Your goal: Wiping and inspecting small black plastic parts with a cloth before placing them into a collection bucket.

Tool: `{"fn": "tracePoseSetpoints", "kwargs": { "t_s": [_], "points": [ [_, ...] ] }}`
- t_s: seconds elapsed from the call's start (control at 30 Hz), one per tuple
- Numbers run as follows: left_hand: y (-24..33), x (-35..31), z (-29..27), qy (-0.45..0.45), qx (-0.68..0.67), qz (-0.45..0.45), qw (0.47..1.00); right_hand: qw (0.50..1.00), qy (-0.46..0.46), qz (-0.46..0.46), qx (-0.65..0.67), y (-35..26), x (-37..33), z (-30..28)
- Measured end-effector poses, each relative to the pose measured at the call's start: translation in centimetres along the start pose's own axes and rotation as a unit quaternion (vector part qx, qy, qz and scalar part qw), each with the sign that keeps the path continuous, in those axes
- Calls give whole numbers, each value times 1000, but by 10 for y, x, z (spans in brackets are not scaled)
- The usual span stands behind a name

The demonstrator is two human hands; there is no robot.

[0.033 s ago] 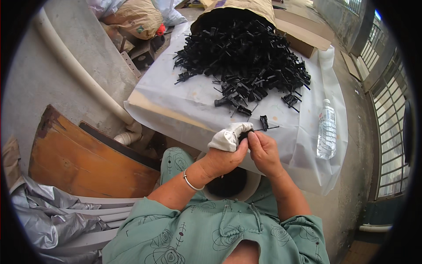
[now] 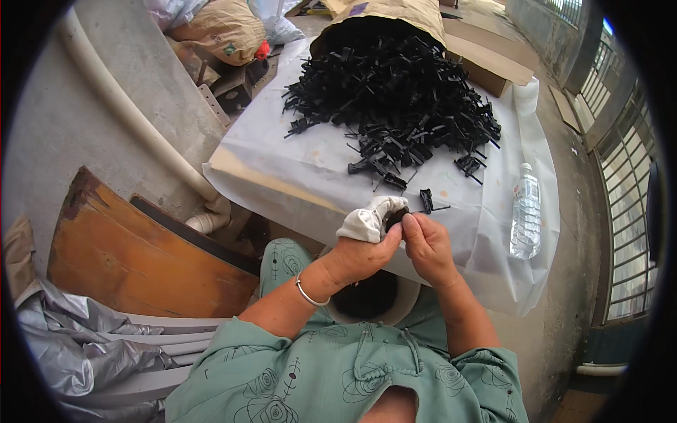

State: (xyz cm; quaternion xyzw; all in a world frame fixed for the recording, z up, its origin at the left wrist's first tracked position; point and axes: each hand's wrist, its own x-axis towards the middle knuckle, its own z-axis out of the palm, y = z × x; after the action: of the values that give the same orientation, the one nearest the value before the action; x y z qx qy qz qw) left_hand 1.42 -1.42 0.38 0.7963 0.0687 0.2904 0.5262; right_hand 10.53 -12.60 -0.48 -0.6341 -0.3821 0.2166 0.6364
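Note:
A small black plastic part (image 2: 397,216) is held between my two hands at the table's near edge, mostly covered by the fingers. My left hand (image 2: 363,255), with a white cloth covering (image 2: 361,224) over its fingers, is closed around it. Thumb and fingertips of my right hand (image 2: 427,247) pinch the part from the right. Just beyond them lies a loose black plastic part (image 2: 426,201) with a thin stem. A big heap of similar black parts (image 2: 395,113) spreads over the table. Below my wrists, a pale bucket (image 2: 407,299) has dark contents I cannot make out.
White plastic sheeting (image 2: 275,158) covers the table. The heap spills from a brown sack (image 2: 402,13), beside a cardboard box (image 2: 486,60). A clear water bottle (image 2: 525,215) stands at the right. Leftward are an orange-brown board (image 2: 141,257) and a pipe (image 2: 134,113).
The whole view has shifted very slightly. Both hands keep practically the same pose around the black part.

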Motion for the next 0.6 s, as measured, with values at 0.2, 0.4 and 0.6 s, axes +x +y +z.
{"fn": "tracePoseSetpoints", "kwargs": {
  "t_s": [0.2,0.4,0.6],
  "points": [
    [-9,1,-8,11,-152,-88,984,988,-44,-19,-145,6,1,-19],
    [-1,6,-12,-101,-81,-98,987,968,-19,-162,-192,-6,2,-27],
    [8,5,-14,-155,-156,-121,968,993,-11,-40,-108,1,4,-17]
  ]
}}
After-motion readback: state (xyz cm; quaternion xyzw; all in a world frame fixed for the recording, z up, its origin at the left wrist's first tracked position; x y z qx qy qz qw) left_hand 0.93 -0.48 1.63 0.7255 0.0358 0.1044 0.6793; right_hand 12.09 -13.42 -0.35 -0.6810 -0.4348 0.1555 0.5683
